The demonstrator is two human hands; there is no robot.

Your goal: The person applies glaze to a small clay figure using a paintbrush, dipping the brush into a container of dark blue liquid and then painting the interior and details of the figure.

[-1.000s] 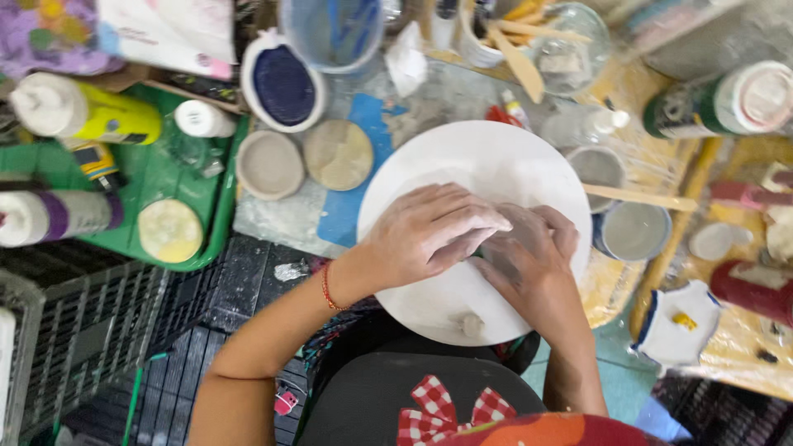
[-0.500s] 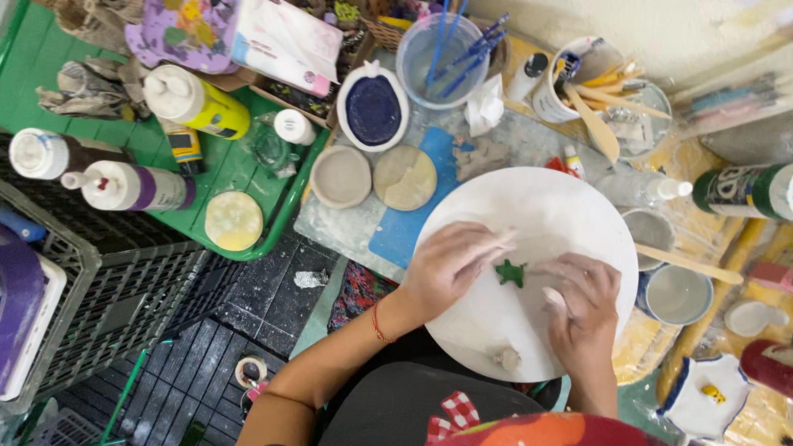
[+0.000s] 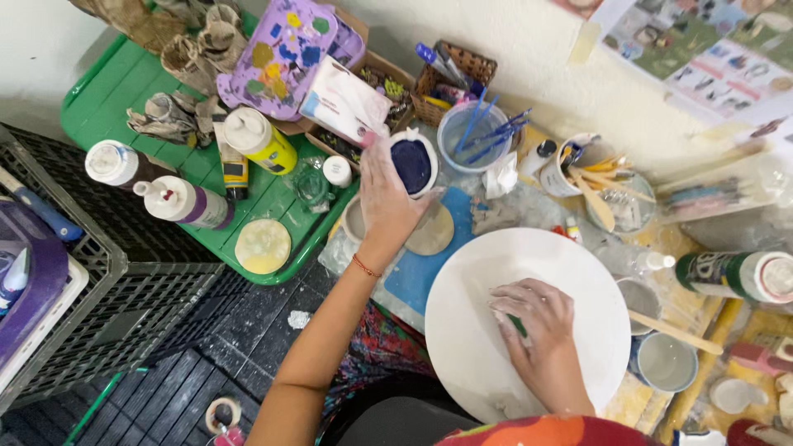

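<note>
Half a second ago both of my hands were on the round white board (image 3: 570, 256); now my left hand (image 3: 387, 198) has gone up to the small pot of dark blue paint (image 3: 413, 165). Its fingers are stretched out and close together, lying flat against the pot's side, not wrapped around it. The pot stands just past the edge of the green tray (image 3: 124, 91), near the clear cup of blue brushes (image 3: 472, 136).

My right hand (image 3: 537, 330) is on the board with the fingers curled down over a little green shape (image 3: 517, 325). I can see only a sliver of green, so I cannot tell if the fingers pinch it or just press it.

Around all this are the yellow bottle (image 3: 263, 140), the purple bottle (image 3: 186, 202) and a pale round lid (image 3: 263, 245) on the tray.

I think the pot could tip. It is open and full, and a flat push from my hand might spill blue paint onto the board. A hard press could also squash the green shape.
</note>
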